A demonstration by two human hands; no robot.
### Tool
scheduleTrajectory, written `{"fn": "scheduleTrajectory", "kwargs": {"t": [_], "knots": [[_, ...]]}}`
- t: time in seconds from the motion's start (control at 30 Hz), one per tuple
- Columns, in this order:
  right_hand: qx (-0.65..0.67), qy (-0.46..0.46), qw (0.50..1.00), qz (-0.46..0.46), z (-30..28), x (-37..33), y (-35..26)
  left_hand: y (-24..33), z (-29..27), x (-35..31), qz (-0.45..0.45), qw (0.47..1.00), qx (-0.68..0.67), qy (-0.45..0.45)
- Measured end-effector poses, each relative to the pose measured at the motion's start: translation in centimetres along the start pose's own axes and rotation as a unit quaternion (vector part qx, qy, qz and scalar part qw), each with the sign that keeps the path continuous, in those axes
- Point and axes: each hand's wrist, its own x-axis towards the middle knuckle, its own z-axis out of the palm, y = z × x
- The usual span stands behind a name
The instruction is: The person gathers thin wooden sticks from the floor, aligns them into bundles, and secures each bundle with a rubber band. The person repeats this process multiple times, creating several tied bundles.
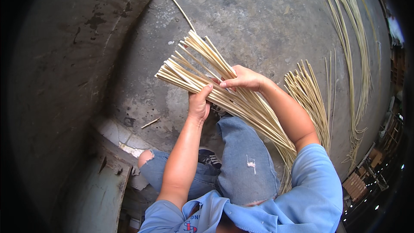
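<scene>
While I followed along from far off through the head camera, both hands had hold of one big bundle of pale cane rods (258, 113), and what a fan it made! It stretched aslant above the knees, cut ends splayed toward the upper left, long tails sweeping down beneath the right arm. First up, the left hand (199, 103): it was curled firmly around the lower section, thumb pressed over the top, fingers mostly hidden underneath. Over to the right hand (243, 80): bent across the upper section, it had thumb and fingers closed in on the rods, though I could not tell how many it gripped. Between the two, the free ends parted into two bunches, with a few loose rods crossing the gap. Just beyond the upper bunch, a single rod (183, 14) showed against the stained concrete floor (267, 21), and a short offcut (150, 123) lay to the left of the left wrist. Out past the right arm, I had a second cane bundle (307, 97), and farther right came long thin strands (365, 60) trailing over the floor. Down below, I picked out ripped blue jeans (246, 159), a black-and-white sneaker (209, 158) and a light-blue shirt (312, 185).
</scene>
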Motion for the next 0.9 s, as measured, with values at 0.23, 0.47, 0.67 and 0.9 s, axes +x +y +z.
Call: {"fn": "scheduleTrajectory", "kwargs": {"t": [0.23, 0.47, 0.67, 0.9], "knots": [[-0.148, 0.051, 0.988, 0.007, 1.4, 0.4, -0.2, -0.1, 0.2, 0.1, 0.030, 0.998, -0.006, 0.051], [-0.099, 0.084, 0.991, -0.009, 1.5, 0.4, 0.3, 0.1, 0.1, -0.1, 0.006, 1.000, 0.004, 0.015], [-0.037, 0.099, 0.994, -0.032, -1.2, -0.5, 0.3, 0.2, -0.2, 0.1, -0.023, 1.000, 0.005, -0.004], [-0.034, 0.058, 0.997, 0.049, 0.3, 0.9, -0.2, 0.1, -0.5, -0.1, -0.015, 1.000, -0.015, 0.019]]}}
